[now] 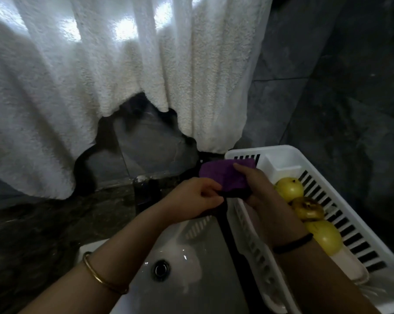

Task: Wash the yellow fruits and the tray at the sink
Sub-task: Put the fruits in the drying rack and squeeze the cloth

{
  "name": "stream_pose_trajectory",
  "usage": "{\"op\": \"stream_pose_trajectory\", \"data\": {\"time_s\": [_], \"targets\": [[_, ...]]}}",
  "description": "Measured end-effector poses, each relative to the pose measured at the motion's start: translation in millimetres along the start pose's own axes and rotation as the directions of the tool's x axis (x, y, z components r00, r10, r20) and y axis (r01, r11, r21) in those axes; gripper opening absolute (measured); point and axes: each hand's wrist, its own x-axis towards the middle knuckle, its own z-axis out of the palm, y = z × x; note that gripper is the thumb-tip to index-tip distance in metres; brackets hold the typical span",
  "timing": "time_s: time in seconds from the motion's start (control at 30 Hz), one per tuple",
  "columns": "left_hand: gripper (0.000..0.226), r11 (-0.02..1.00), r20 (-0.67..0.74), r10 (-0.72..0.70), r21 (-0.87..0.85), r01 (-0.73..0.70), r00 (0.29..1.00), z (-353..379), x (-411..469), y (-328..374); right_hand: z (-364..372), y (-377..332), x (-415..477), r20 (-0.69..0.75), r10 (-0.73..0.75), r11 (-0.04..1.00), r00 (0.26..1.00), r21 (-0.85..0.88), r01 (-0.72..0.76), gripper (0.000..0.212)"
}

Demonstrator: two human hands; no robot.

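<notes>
left hand: curling its fingers and pinching the dark lower edge of the purple cloth, at the centre of the frame.
right hand: gripping the same cloth from the right, with the forefinger lying across its top.
sink: white basin lying below the forearms, with the drain showing at lower centre.
tray: white and slotted, standing just right of the sink, at lower right.
yellow fruits: three lying in a row inside the tray, right of centre, with the middle one browning.
towel: white, hanging across the upper left.

White towel, purple cloth, dark tiles
</notes>
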Motion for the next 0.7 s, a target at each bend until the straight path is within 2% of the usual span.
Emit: {"op": "stream_pose_trajectory", "data": {"time_s": [0.07, 0.13, 0.27, 0.37, 0.4, 0.5, 0.6, 0.67, 0.7], "targets": [[0.036, 0.99, 0.024, -0.051, 0.132, 0.047, 0.998, 0.0, 6.9, -11.3, -18.5, -16.2, 14.9, -0.098, -0.038, 0.995, 0.994, -0.092, 0.028, 0.041], [0.031, 0.981, 0.074, -0.11, 0.168, 0.097, 0.991, 0.9, 10.2, -20.6, -38.0, -31.0, 35.1, -0.19, -0.078, 0.979, 0.979, -0.198, 0.04, 0.048], [0.028, 0.967, 0.171, -0.255, 0.019, 0.256, 0.952, 1.4, 12.1, -37.9, -61.1, -37.5, 74.6, -0.246, -0.226, 0.899, 0.943, -0.426, 0.104, 0.041], [0.024, 0.94, 0.179, -0.334, -0.014, 0.342, 0.925, -2.9, 14.2, -52.6, -57.8, -37.5, 90.3, -0.226, -0.227, 0.823, 0.947, -0.564, 0.062, 0.036], [0.021, 0.931, 0.169, -0.354, -0.026, 0.364, 0.92, -5.0, 15.8, -57.7, -58.0, -38.1, 99.0, -0.208, -0.223, 0.816, 0.952, -0.574, 0.066, 0.033], [0.013, 0.9, 0.147, -0.413, -0.085, 0.427, 0.899, -10.7, 19.0, -70.2, -57.2, -42.6, 114.5, -0.092, -0.162, 0.893, 0.982, -0.438, 0.106, 0.028], [0.013, 0.866, 0.123, -0.464, -0.149, 0.478, 0.877, -14.7, 20.2, -78.6, -59.7, -38.5, 132.2, -0.14, -0.121, 0.881, 0.983, -0.471, 0.042, 0.04], [0.017, 0.851, 0.115, -0.486, -0.166, 0.499, 0.866, -15.5, 20.1, -82.9, -65.3, -34.5, 140.7, -0.232, -0.095, 0.902, 0.968, -0.432, -0.015, 0.053], [0.019, 0.844, 0.119, -0.495, -0.17, 0.509, 0.861, -15.2, 19.9, -84.5, -68.0, -31.5, 143.9, -0.249, -0.078, 0.921, 0.965, -0.388, -0.026, 0.051]]}}
